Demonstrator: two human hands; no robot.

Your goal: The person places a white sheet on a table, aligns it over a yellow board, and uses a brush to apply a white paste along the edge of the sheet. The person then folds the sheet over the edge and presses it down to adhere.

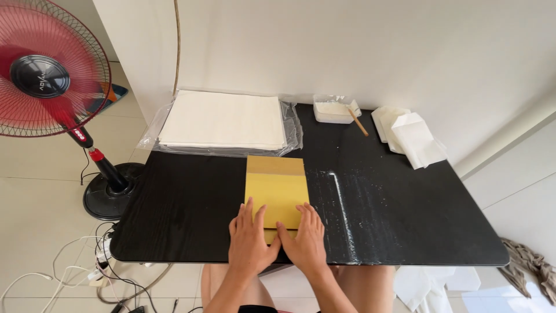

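- Left hand (250, 239) and right hand (305, 240) lie flat, fingers spread, gripping nothing.
- Both press the yellow folded paper's (276, 188) near edge on the black table (185, 203).

My left hand (250, 237) and right hand (305, 239) cover the near end of the yellow sheet (275, 188). The fan (49, 69) is cut off at the picture's left edge.
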